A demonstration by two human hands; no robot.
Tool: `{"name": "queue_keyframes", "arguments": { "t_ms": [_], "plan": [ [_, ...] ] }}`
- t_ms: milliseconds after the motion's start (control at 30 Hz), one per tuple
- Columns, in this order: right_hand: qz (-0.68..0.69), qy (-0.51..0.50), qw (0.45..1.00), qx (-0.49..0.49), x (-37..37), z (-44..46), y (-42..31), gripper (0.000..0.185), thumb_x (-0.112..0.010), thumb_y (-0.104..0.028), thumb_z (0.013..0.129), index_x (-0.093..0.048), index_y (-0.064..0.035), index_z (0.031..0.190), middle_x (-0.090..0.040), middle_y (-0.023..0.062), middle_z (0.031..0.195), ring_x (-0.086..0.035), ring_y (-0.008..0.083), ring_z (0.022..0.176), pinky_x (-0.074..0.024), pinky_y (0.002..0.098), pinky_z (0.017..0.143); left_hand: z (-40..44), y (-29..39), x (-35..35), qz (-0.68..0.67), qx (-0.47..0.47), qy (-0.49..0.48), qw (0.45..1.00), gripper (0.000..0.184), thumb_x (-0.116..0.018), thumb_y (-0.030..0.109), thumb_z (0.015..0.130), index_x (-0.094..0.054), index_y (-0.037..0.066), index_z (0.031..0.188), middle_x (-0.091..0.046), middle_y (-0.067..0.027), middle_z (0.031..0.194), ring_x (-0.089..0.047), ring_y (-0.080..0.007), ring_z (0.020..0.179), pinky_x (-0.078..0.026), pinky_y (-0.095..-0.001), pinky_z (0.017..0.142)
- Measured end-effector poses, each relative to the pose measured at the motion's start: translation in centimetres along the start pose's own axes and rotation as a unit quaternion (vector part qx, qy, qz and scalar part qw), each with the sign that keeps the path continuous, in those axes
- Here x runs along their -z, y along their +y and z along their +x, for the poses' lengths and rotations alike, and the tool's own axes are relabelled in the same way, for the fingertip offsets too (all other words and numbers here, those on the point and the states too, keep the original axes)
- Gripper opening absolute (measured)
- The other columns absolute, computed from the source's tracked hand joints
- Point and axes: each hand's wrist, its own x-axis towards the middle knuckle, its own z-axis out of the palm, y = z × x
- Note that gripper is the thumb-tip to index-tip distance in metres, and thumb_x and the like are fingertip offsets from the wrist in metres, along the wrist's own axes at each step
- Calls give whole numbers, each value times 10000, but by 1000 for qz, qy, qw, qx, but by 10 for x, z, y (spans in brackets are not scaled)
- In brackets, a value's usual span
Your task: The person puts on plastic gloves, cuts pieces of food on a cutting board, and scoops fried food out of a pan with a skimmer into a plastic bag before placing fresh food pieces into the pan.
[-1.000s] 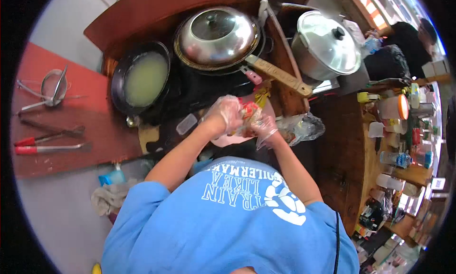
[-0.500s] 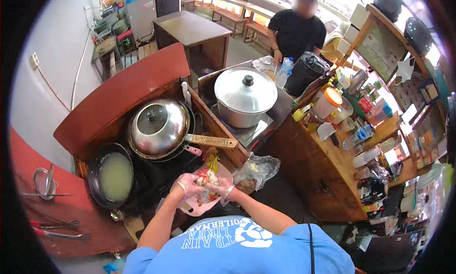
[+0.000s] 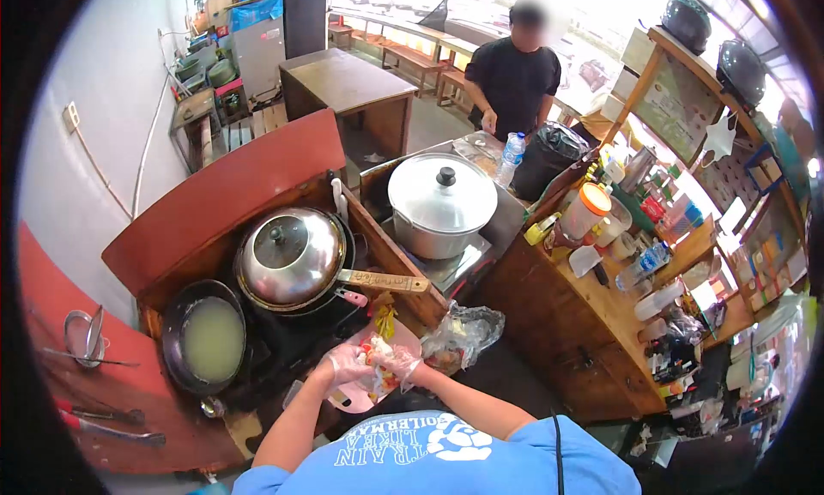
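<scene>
My left hand, in a clear plastic glove, is closed around one side of some white and red food pieces. From the other side my gloved right hand grips the same food, and the fingers of both hands nearly meet. I cannot make out what kind of food it is. Below the hands is a pink basin, with more red and white bits inside, partly hidden by my hands. A clear plastic bag with pale contents lies to the right of the basin. A yellow wrapper is at its far edge.
A wok of cloudy liquid stands left, beside a lidded pan and a wooden-handled tool. A large lidded pot is beyond. Bottles and jars crowd the right counter. Another person stands across.
My hands stay over the basin, drawn slightly closer together around the food. The other person has shifted left and raised a hand. The camera view has tilted slightly.
</scene>
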Motion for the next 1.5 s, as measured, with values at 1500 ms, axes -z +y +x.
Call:
{"name": "queue_keyframes", "arguments": {
  "t_ms": [1500],
  "plan": [
    [302, 2, 916, -264, -45, 44, 71, 438, -708, -176, 900, -557, -116, 1307, -640, 21, 1179, -631, 168, 1037, -540, 346, 859, 28, -63, -25, 244, 32, 11, 969, 396, -623, 308, 876, -679, 36, 1158, -674, -156, 1203, -667, -312, 1082, -535, -430, 903]
  ]
}}
